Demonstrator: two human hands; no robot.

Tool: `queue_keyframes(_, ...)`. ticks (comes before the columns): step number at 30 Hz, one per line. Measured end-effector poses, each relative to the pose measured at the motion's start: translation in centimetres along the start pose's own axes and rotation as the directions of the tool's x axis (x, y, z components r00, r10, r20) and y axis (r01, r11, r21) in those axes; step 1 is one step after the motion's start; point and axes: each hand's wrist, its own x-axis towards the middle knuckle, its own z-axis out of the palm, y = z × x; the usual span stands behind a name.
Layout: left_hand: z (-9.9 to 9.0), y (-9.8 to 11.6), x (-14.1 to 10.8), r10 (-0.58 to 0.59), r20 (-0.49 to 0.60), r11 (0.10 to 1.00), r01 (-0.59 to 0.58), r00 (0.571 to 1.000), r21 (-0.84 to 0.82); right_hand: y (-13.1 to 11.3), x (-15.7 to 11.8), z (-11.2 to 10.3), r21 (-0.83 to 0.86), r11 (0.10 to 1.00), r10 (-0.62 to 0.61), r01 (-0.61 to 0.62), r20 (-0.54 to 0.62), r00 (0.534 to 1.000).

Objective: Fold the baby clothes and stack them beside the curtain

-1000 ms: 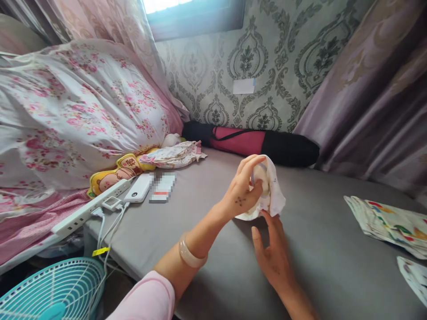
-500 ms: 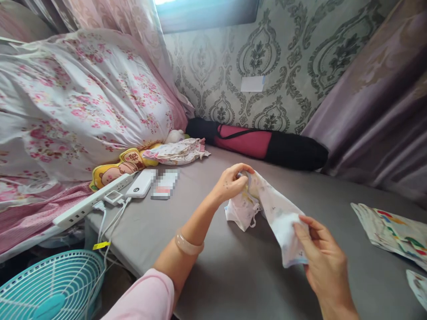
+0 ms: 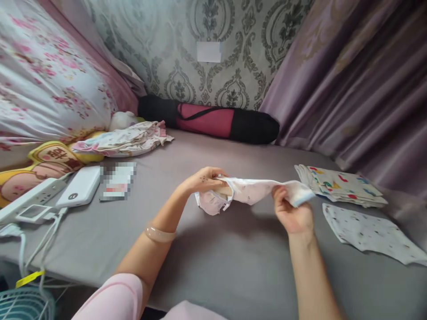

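Observation:
A thin white garment (image 3: 255, 190) with small dark prints and pale blue edging is stretched between my two hands above the grey bed surface. My left hand (image 3: 208, 180) grips its left part, with the fingers partly inside the cloth. Below that hand a bunched portion of the garment hangs down. My right hand (image 3: 293, 211) holds the other end, its fingers curled round the cloth near the blue edge. A bangle sits on my left forearm.
Folded clothes (image 3: 347, 184) with colourful prints and a spotted white garment (image 3: 373, 233) lie at right. Along the wall rests a black and red bag (image 3: 207, 120). At left are crumpled clothing (image 3: 133, 138), a yellow cushion (image 3: 50, 155), a power bank (image 3: 80, 186), a power strip (image 3: 36, 198) and a fan (image 3: 26, 304).
The view has turned to the right. My right hand has risen and turned over, pulling the garment from a downward slant to nearly level. My left hand still holds its part.

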Motion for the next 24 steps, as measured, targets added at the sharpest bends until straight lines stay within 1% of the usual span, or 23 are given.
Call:
queue_keyframes(1,0.3,-0.6,0.3,-0.009,0.003,1.000,0.009,1.000,0.024,0.4,0.3,-0.1,-0.019,1.000,0.003,-0.004,-0.066,0.998)
queue_keyframes(3,0.8,-1.7,0.7,-0.003,0.002,0.997,0.002,1.000,0.077,1.2,0.9,-0.5,-0.082,0.995,0.035,-0.050,-0.173,0.984)
queue_keyframes(5,1.2,-2.5,0.9,0.030,0.006,0.992,-0.030,1.000,0.120,1.9,1.4,-1.1,-0.168,0.982,0.051,-0.092,-0.233,0.971)
queue_keyframes(6,1.3,-2.7,1.0,0.048,0.007,0.989,-0.049,0.999,0.138,2.2,1.6,-1.4,-0.230,0.968,0.034,-0.095,-0.254,0.967)
queue_keyframes(7,1.4,-2.7,1.0,0.065,0.002,0.986,-0.064,0.998,0.154,2.5,1.7,-1.7,-0.314,0.947,-0.019,-0.071,-0.276,0.961)
queue_keyframes(8,1.5,-2.6,1.0,0.079,-0.011,0.983,-0.076,0.997,0.166,2.8,1.9,-1.9,-0.420,0.907,-0.120,-0.014,-0.291,0.949)
queue_keyframes(9,1.5,-2.4,1.0,0.091,-0.029,0.982,-0.085,0.995,0.170,3.1,2.0,-2.1,-0.544,0.836,-0.266,0.078,-0.276,0.923)
queue_keyframes(10,1.6,-2.0,0.9,0.101,-0.047,0.981,-0.092,0.994,0.169,3.3,2.1,-2.2,-0.667,0.719,-0.429,0.194,-0.207,0.879)
queue_keyframes(11,1.6,-1.7,0.8,0.110,-0.060,0.982,-0.099,0.992,0.164,3.5,2.2,-2.1,-0.767,0.559,-0.565,0.313,-0.077,0.821)
queue_keyframes(12,1.6,-1.3,0.7,0.117,-0.068,0.982,-0.105,0.991,0.157,3.7,2.2,-1.9,-0.826,0.375,-0.639,0.421,0.100,0.763)
queue_keyframes(13,1.6,-1.0,0.5,0.123,-0.072,0.982,-0.111,0.990,0.150,3.8,2.1,-1.5,-0.836,0.196,-0.629,0.512,0.293,0.720)
queue_keyframes(14,1.7,-0.6,0.4,0.129,-0.072,0.983,-0.117,0.989,0.144,3.9,2.0,-0.9,-0.811,0.047,-0.543,0.584,0.470,0.696)
queue_keyframes(15,1.7,-0.4,0.3,0.136,-0.071,0.982,-0.126,0.988,0.138,4.0,1.9,-0.1,-0.764,-0.066,-0.409,0.642,0.607,0.681)
queue_keyframes(16,1.8,-0.2,0.2,0.146,-0.070,0.982,-0.135,0.987,0.133,4.1,1.7,0.7,-0.710,-0.142,-0.258,0.690,0.699,0.667)
queue_keyframes(17,1.8,0.0,0.2,0.155,-0.070,0.981,-0.145,0.985,0.130,4.1,1.5,1.7,-0.659,-0.185,-0.112,0.729,0.751,0.651)
queue_keyframes(18,1.8,0.1,0.1,0.163,-0.067,0.980,-0.154,0.984,0.129,4.2,1.4,2.6,-0.623,-0.203,0.016,0.755,0.769,0.639)
queue_keyframes(19,1.9,0.1,0.1,0.169,-0.064,0.979,-0.160,0.984,0.129,4.2,1.3,3.4,-0.605,-0.206,0.116,0.769,0.765,0.633)
queue_keyframes(20,1.9,0.1,0.1,0.173,-0.062,0.978,-0.164,0.983,0.128,4.2,1.2,4.1,-0.603,-0.204,0.187,0.771,0.749,0.636)
queue_keyframes(21,1.9,0.2,0.0,0.176,-0.064,0.978,-0.167,0.982,0.125,4.3,1.3,4.7,-0.614,-0.197,0.232,0.764,0.728,0.645)
queue_keyframes(24,1.9,0.2,0.1,0.172,-0.079,0.981,-0.164,0.982,0.106,4.4,1.7,5.7,-0.663,-0.157,0.295,0.732,0.676,0.675)
